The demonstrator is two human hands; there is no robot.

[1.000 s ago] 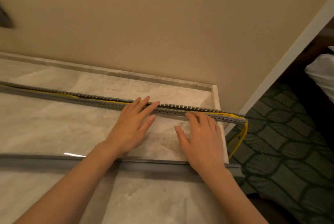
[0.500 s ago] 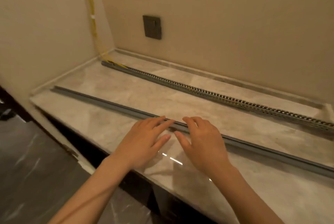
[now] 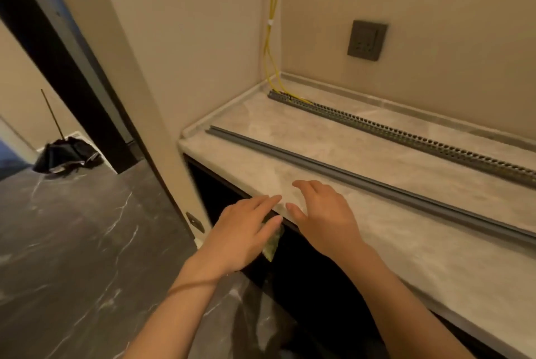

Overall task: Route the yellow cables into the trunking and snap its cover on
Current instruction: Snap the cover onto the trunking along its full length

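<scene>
On the counter (image 3: 435, 257) the trunking (image 3: 406, 138) runs along the back, its cover (image 3: 348, 173) lies parallel in front, the cables (image 3: 271, 39) enter at the left end, and I judge my right hand (image 3: 322, 213) nearer the cover than my left hand (image 3: 246, 228), both flat and empty.

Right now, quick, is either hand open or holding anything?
Left hand: open, fingers straight, holding nothing.
Right hand: open, fingers spread, holding nothing.

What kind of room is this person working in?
Probably a home or hotel room, though I can't be sure: a pale marble-look counter, a dark grey wall socket, a dark marbled floor.
</scene>
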